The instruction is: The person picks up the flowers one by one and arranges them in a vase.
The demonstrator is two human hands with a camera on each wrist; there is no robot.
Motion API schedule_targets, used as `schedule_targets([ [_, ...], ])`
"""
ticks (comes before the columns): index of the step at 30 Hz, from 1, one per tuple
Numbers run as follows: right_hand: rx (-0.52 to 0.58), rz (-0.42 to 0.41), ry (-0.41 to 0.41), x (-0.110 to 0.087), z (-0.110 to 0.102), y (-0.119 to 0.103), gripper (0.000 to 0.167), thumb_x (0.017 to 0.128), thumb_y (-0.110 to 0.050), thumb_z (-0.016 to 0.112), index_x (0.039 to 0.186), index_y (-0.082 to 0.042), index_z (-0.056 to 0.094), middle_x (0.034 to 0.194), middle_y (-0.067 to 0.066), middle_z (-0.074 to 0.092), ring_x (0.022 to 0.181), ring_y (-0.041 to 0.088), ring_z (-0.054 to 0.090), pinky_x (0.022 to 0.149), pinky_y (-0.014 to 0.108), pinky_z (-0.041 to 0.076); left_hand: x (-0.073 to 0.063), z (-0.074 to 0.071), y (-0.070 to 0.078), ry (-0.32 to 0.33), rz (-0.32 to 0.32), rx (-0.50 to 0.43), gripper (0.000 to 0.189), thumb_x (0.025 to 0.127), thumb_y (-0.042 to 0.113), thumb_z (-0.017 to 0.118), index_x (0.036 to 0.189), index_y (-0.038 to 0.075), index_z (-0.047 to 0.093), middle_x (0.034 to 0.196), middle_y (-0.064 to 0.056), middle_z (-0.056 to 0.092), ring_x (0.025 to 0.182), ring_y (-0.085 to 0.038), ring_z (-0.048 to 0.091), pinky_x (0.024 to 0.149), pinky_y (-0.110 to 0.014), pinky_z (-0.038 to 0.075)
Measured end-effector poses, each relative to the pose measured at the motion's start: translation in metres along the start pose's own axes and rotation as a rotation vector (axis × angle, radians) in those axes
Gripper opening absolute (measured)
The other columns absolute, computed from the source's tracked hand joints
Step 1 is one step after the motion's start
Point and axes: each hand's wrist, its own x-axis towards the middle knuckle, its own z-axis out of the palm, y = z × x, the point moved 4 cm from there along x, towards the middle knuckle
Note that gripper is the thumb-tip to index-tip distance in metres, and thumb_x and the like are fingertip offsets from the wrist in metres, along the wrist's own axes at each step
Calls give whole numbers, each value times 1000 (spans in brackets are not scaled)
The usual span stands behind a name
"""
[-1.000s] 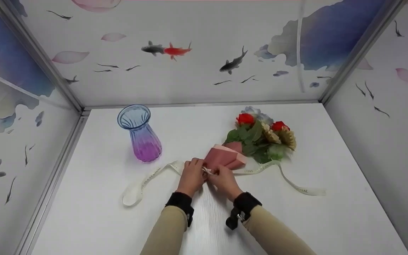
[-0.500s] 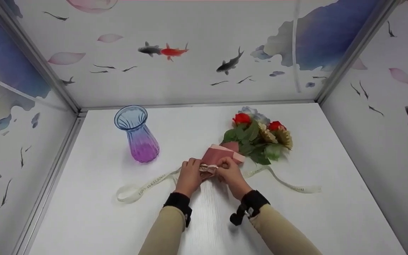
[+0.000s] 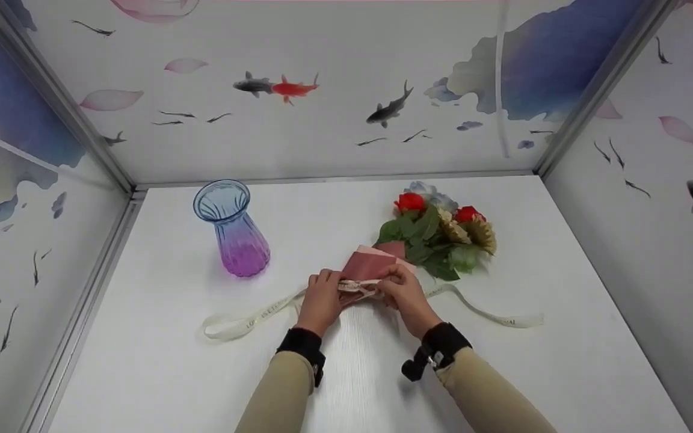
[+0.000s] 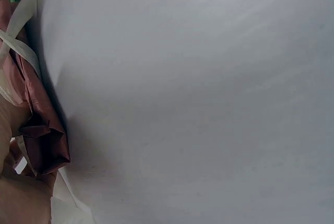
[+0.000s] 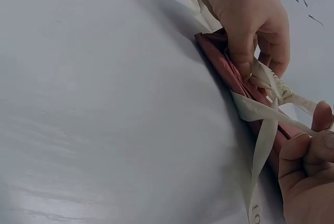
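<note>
A bouquet [image 3: 437, 231] of red, gold and blue flowers with green leaves lies on the table, its stems wrapped in dusty pink paper [image 3: 369, 263]. Cream printed ribbon [image 5: 265, 145] crosses around the narrow wrapped end. My left hand [image 3: 321, 304] grips that end, thumb and fingers pinching ribbon against the paper. With thumb and finger, my right hand [image 3: 406, 297] pinches a strand of the ribbon and draws it taut to the right. One ribbon tail curls leftward on the table, the other rightward. Only part of the left hand [image 4: 23, 198] appears in the left wrist view, beside the paper's open end.
A blue-to-purple glass vase [image 3: 241, 240] stands at the back left of the white table [image 3: 160, 385]. Printed panels with fish and petals [image 3: 322, 138] enclose the table at the back and both sides.
My right hand has moved to the right and slightly up, away from the left hand, stretching the ribbon across the paper. The left hand keeps its hold nearly in place.
</note>
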Motion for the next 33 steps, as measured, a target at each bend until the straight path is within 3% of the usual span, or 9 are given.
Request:
schedule_targets([
  [5, 36, 2, 15, 0, -7, -2, 27, 95, -2, 63, 119, 3, 53, 92, 14, 68, 63, 16, 46, 59, 30, 38, 1, 2, -1, 2, -2, 11, 27, 99, 6, 65, 125, 6, 61, 124, -16, 58, 115, -38, 52, 98, -47, 49],
  [14, 231, 6, 51, 1, -28, -15, 29, 98, -3, 62, 122, -4, 47, 76, -1, 53, 52, 11, 29, 55, 29, 28, 3, 4, -3, -44, -39, 14, 31, 100, 6, 63, 131, 6, 60, 129, -15, 57, 120, -38, 51, 102, -47, 48],
  [25, 290, -11, 43, 0, -54, -29, 27, 99, -1, 61, 121, -8, 47, 64, -2, 38, 49, 12, 28, 58, 33, 31, 1, 1, -3, 8, 9, -7, 25, 100, 2, 61, 125, 6, 61, 125, -15, 57, 114, -36, 53, 97, -46, 50],
  [33, 351, -21, 71, 0, -74, -40, 25, 101, 0, 58, 119, -9, 45, 66, -1, 39, 50, 12, 29, 56, 30, 34, 0, 1, -3, 16, 18, 5, 26, 100, 4, 62, 126, 5, 61, 124, -16, 57, 112, -37, 54, 96, -46, 50],
])
